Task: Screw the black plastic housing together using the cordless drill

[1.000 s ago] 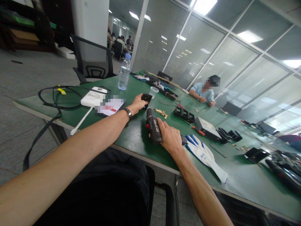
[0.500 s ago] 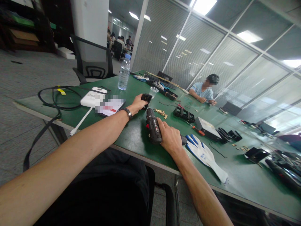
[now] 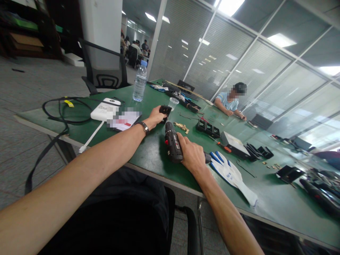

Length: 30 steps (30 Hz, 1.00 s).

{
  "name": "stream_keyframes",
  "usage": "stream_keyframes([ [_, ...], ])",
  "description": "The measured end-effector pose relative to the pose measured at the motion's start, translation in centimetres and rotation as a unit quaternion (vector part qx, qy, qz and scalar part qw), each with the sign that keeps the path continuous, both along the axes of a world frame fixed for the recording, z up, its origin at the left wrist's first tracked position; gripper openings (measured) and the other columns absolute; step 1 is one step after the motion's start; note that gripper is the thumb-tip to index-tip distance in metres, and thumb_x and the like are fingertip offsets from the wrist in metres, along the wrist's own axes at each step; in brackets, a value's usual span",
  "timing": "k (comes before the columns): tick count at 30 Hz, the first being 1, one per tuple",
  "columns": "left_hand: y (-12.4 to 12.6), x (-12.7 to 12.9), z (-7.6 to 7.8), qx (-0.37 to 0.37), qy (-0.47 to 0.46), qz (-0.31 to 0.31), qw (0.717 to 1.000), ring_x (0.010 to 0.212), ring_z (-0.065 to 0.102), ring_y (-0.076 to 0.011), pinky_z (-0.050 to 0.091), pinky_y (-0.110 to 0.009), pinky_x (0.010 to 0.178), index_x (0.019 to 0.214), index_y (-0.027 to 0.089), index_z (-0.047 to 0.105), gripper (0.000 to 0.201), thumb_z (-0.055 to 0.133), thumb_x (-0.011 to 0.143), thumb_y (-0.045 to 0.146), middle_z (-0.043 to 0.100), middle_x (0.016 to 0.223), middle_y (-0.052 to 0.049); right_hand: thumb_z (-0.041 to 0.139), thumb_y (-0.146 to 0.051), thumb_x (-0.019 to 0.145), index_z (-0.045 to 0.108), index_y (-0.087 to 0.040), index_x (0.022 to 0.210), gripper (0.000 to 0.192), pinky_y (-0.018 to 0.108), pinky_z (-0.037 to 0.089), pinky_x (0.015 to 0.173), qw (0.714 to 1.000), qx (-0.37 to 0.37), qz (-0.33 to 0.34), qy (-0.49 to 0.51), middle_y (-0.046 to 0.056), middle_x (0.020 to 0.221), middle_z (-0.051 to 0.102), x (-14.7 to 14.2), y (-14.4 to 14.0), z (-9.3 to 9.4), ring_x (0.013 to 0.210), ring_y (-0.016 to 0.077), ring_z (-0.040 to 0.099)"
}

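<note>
1. Head view: the left hand [image 3: 156,116] reaches forward across the green surface [image 3: 148,148] and closes its fingers on a small black part [image 3: 165,111], holding it down on the surface.
2. The right hand [image 3: 193,155] wraps around the grip of a black drill [image 3: 173,144], fingers pressed together on it. The drill lies low over the surface, its bit pointing away towards the black part, with the tip just short of it.
3. A clear cup [image 3: 173,103] stands just behind the part, and a little heap of brass screws [image 3: 182,126] lies to the right of the drill's nose.
4. A white and blue glove [image 3: 231,175] lies flat just right of the right hand, near the surface's front edge.
5. To the left, a bottle [image 3: 140,82] stands upright, well apart from the hands; nearer lie a white box [image 3: 103,109] and a looped black cable [image 3: 62,113].
6. Further right lie a black frame [image 3: 208,128], a red-handled screwdriver [image 3: 220,143] and a flat box [image 3: 233,143].
7. A co-worker [image 3: 230,102] sits at the far side, forearms resting on the surface.
</note>
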<state>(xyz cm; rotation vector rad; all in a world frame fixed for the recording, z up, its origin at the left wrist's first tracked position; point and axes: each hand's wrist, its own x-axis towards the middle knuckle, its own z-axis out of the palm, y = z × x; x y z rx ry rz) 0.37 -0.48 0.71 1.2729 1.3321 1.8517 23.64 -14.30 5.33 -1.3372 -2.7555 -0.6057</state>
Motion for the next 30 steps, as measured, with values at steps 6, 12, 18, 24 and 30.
stream_keyframes([
  [6, -0.19, 0.07, 0.14, 0.002, 0.002, -0.001, 1.000, 0.078, 0.056, -0.0170, 0.044, -0.030, 0.076, 0.084, 0.016, 0.064, 0.030, 0.067, 0.055, 0.012, 0.065, 0.080, -0.002, 0.046, -0.039, 0.091, 0.015, -0.025, 0.149, 0.067, 0.033, 0.044, 0.075, 1.000, -0.007, -0.016, -0.009, 0.012, 0.122, 0.056, -0.23, -0.25, 0.26, 0.094, 0.0244, 0.062],
  [12, -0.03, -0.02, 0.02, 0.002, 0.004, -0.001, 1.000, 0.078, 0.056, -0.0169, 0.044, -0.030, 0.076, 0.085, 0.016, 0.064, 0.030, 0.066, 0.055, 0.012, 0.065, 0.081, -0.002, 0.046, -0.039, 0.091, 0.012, -0.026, 0.149, 0.068, 0.034, 0.044, 0.075, 1.000, -0.013, -0.021, -0.015, 0.012, 0.123, 0.055, -0.26, -0.30, 0.36, 0.093, 0.0245, 0.062],
  [18, 0.46, -0.21, -0.32, 0.007, 0.027, 0.005, 1.000, 0.079, 0.056, -0.0176, 0.044, -0.030, 0.075, 0.087, 0.016, 0.064, 0.030, 0.066, 0.057, 0.014, 0.065, 0.083, -0.003, 0.046, -0.036, 0.091, 0.014, -0.026, 0.149, 0.067, 0.033, 0.044, 0.076, 1.000, -0.007, -0.011, -0.005, 0.011, 0.121, 0.056, -0.14, -0.19, 0.20, 0.096, 0.0247, 0.061],
  [24, 0.05, -0.01, 0.00, 0.003, 0.009, 0.001, 1.000, 0.079, 0.056, -0.0170, 0.045, -0.030, 0.078, 0.086, 0.016, 0.064, 0.031, 0.066, 0.056, 0.012, 0.065, 0.082, -0.002, 0.047, -0.036, 0.091, 0.014, -0.026, 0.149, 0.067, 0.033, 0.044, 0.075, 1.000, -0.006, -0.012, -0.005, 0.011, 0.122, 0.056, -0.27, -0.34, 0.27, 0.096, 0.0248, 0.062],
  [30, -0.16, 0.09, 0.19, 0.002, 0.002, 0.002, 1.000, 0.078, 0.056, -0.0169, 0.044, -0.030, 0.078, 0.083, 0.016, 0.063, 0.029, 0.067, 0.055, 0.012, 0.065, 0.080, -0.002, 0.046, -0.037, 0.091, 0.014, -0.025, 0.149, 0.067, 0.033, 0.044, 0.073, 1.000, 0.001, -0.002, -0.001, 0.011, 0.120, 0.057, -0.09, -0.24, 0.19, 0.094, 0.0248, 0.062],
])
